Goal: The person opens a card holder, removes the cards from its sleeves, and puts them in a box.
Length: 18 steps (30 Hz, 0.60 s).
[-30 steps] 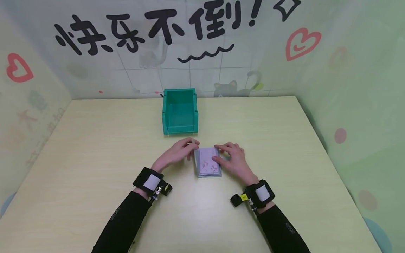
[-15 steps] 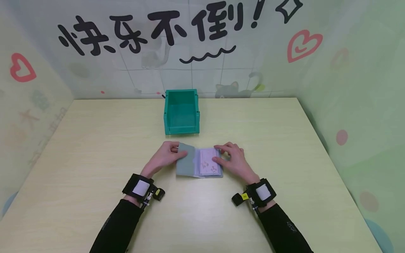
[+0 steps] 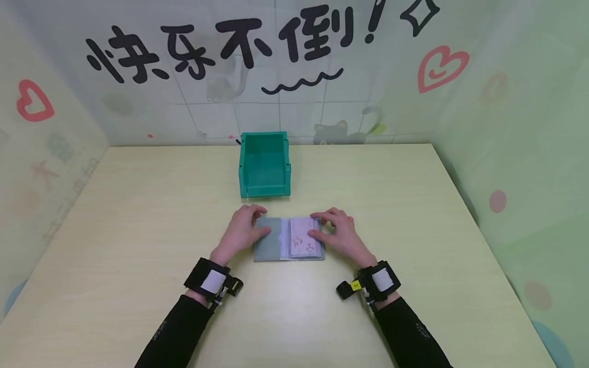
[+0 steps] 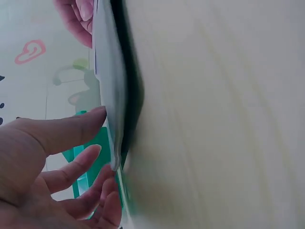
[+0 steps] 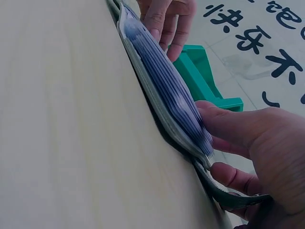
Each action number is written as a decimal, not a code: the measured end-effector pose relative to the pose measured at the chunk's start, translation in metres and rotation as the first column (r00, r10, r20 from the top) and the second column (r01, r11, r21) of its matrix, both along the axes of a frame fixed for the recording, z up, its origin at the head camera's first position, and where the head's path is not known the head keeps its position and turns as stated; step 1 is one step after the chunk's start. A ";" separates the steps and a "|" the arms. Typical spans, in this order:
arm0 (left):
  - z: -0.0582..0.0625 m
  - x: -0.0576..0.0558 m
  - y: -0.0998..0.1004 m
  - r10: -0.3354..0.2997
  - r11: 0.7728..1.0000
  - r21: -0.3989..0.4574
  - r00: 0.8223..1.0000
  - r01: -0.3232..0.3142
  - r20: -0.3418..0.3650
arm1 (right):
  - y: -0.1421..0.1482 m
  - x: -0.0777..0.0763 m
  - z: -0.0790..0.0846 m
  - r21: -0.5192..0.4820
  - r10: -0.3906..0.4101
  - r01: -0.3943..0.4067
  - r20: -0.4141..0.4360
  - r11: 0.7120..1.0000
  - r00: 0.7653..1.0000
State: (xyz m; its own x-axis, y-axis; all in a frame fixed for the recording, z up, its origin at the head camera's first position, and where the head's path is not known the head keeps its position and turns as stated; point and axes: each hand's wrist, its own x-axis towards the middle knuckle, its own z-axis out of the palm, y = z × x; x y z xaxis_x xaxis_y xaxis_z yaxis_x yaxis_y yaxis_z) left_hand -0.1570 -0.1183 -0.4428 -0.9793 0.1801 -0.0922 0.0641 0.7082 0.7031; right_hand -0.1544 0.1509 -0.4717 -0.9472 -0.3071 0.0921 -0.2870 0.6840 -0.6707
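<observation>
A small card holder (image 3: 303, 238) lies spread on the table, its grey-green cover (image 3: 268, 245) folded out to the left and its lilac sleeve pages stacked at the right. My left hand (image 3: 241, 230) has its thumb on the inner face of the cover, with fingertips at its outer edge, seen in the left wrist view. With the thumb on the top page, my right hand (image 3: 339, 232) holds the right side of the holder. In the right wrist view the many thin pages (image 5: 162, 78) show edge-on, and a dark strap (image 5: 228, 196) runs beneath the right fingers.
A green open-topped bin (image 3: 265, 191) stands behind the card holder, near the back wall. The pale wooden table (image 3: 152, 204) is bounded by printed wall panels at the back and both sides.
The left hand has turned the cover over to the left and lowered it flat, so the holder now lies spread. The right hand has kept its place on the pages.
</observation>
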 end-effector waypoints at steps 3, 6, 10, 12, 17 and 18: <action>0.000 0.003 0.007 -0.022 0.999 -0.026 0.999 0.021 -0.038 | 0.000 0.001 0.000 -0.002 0.000 0.000 0.004 1.000 1.000; 0.001 0.003 0.016 -0.069 0.998 -0.010 0.996 0.068 -0.056 | 0.001 0.001 -0.001 -0.015 0.002 -0.002 0.009 1.000 1.000; 0.002 0.004 0.028 -0.111 0.993 0.025 0.993 0.112 -0.036 | 0.002 0.002 -0.001 -0.042 0.006 -0.005 0.014 0.999 1.000; 0.003 0.005 0.034 -0.108 0.993 0.038 0.994 0.109 -0.019 | 0.002 0.002 -0.002 -0.048 0.006 -0.006 0.008 0.999 1.000; 0.003 0.006 0.044 -0.072 0.996 0.054 0.997 0.072 -0.016 | 0.000 0.002 -0.002 -0.056 0.007 -0.007 0.004 0.998 1.000; 0.003 0.005 0.044 -0.060 0.997 0.057 0.998 0.060 -0.012 | 0.000 0.002 -0.003 -0.053 0.007 -0.007 -0.001 0.999 1.000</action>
State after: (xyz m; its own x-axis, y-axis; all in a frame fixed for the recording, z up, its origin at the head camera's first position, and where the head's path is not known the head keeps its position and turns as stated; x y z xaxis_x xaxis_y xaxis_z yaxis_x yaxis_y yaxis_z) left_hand -0.1516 -0.0738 -0.4399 -0.9674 0.2432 -0.0701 0.1127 0.6617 0.7412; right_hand -0.1526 0.1506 -0.4743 -0.9451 -0.3081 0.1089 -0.2917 0.6452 -0.7061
